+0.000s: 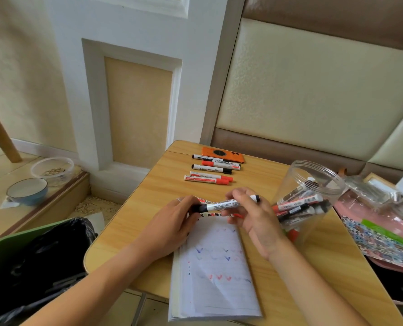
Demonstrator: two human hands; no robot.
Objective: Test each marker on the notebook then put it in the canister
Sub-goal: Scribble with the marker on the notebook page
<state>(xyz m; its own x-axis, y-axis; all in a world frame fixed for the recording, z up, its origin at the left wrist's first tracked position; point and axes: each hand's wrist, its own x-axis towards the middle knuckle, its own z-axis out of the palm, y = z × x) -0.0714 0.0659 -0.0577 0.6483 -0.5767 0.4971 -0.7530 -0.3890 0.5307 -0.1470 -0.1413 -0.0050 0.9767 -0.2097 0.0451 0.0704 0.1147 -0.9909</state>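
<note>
Meanwhile both hands [219,222] grip one black marker [224,205]; the canister [313,175] holds several markers.

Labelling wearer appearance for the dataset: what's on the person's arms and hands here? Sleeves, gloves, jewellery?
Both forearms are bare as far as the frame shows, no sleeves or gloves. The left hand wears a thin pale ring on one finger. The right hand shows no ring, watch or band.

"WHITEBOARD M…" printed on white-barrelled black-capped marker [221,205]; rest cut off. Other marker labels too small to read.
</note>
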